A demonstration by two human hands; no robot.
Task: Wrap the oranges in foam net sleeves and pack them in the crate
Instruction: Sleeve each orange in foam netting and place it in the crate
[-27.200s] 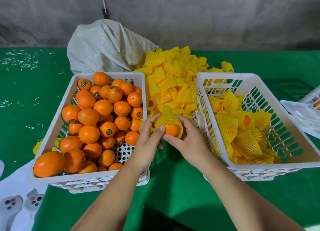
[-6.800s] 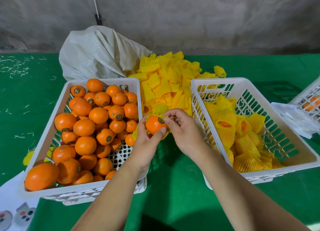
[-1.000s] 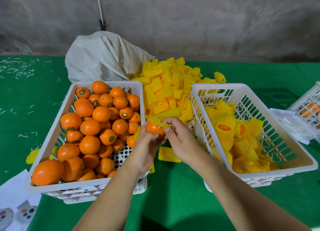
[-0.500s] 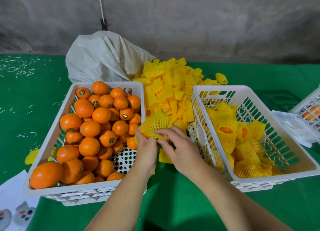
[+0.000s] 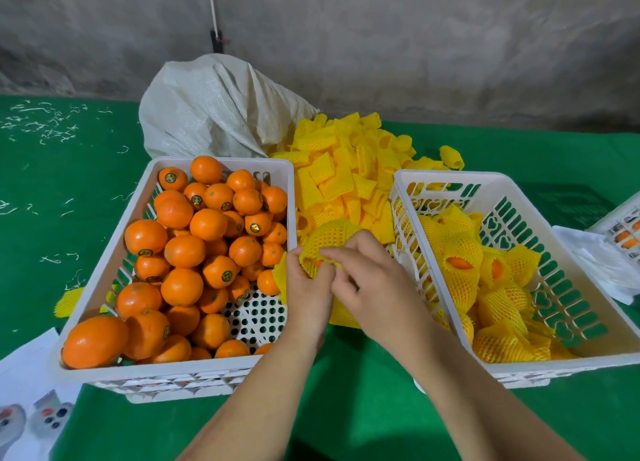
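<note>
Green cloth covers the tabletop [image 5: 346, 401], where the left hand [image 5: 306, 296] and right hand [image 5: 372, 282] both pinch the rim of a yellow foam net sleeve [image 5: 327, 240] stretched over a round orange [image 5: 316, 263], held between the white plastic crate of bare oranges [image 5: 104, 263] and the white plastic crate of wrapped oranges [image 5: 606, 356]. Only a sliver of fruit shows at the opening. Drawing the rim down evenly on both sides should seat the mesh without tearing before it goes into the right-hand crate.
</note>
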